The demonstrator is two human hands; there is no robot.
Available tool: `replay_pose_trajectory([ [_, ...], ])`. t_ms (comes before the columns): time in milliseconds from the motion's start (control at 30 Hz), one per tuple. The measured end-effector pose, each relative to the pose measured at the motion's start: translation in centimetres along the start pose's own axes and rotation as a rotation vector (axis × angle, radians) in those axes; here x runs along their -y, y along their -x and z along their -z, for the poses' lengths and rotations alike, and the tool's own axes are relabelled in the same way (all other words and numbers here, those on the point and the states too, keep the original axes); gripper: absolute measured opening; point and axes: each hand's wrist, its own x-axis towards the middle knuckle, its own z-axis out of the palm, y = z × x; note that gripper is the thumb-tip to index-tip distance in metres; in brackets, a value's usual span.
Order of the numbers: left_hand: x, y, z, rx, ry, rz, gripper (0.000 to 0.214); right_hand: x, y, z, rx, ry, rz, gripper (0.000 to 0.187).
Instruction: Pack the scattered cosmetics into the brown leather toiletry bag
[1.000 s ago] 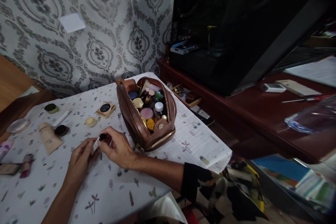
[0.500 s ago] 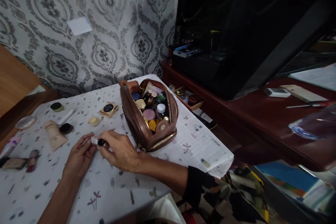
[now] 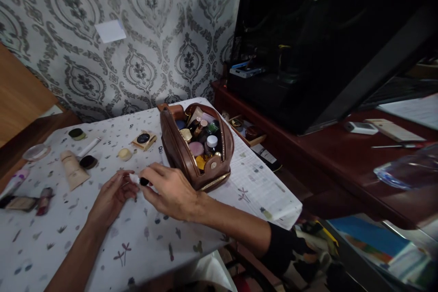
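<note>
My left hand (image 3: 109, 198) and my right hand (image 3: 169, 191) meet over the patterned tablecloth (image 3: 102, 237). Together they pinch a small white bottle (image 3: 134, 178). The right fingers are closed round its black cap (image 3: 144, 181), and the left fingers grip the white body. Just right of my hands stands an open brown leather cosmetic bag (image 3: 196, 146), packed with several small jars and bottles.
Loose cosmetics lie on the left of the table: a beige tube (image 3: 73, 171), a white stick (image 3: 89, 147), a black compact (image 3: 88, 162), a cream jar (image 3: 124, 153), a gold-edged compact (image 3: 143, 139). A dark red cabinet (image 3: 342, 155) with a black screen (image 3: 308, 41) stands to the right.
Both hands have shifted slightly right towards the bag with the small bottle between them. The bottle now lies sideways with its black cap in the right fingers.
</note>
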Motion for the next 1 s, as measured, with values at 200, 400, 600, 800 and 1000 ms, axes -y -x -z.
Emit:
replay_pose_trajectory([
  [200, -0.2, 0.1, -0.1, 0.069, -0.076, -0.003, 0.045, -0.8, 0.9, -1.3, -0.012, -0.073, -0.061, 0.009],
  [400, -0.4, 0.0, -0.2, 0.025, -0.041, 0.014, 0.044, -1.3, 1.7, -1.7, -0.084, -0.147, -0.113, 0.002],
  [600, -0.6, 0.0, -0.1, 0.027, -0.008, 0.021, 0.046, -1.6, 1.8, -2.1, -0.051, -0.173, -0.061, 0.008],
  [800, -0.9, -0.2, 0.4, 0.005, 0.037, 0.054, 0.042, -2.4, 1.8, -2.9, -0.005, -0.186, -0.003, 0.014],
  [1000, -0.6, -0.5, 1.0, 0.007, 0.131, 0.072, 0.034, -2.8, 1.9, -3.5, -0.032, -0.265, -0.026, 0.012],
])
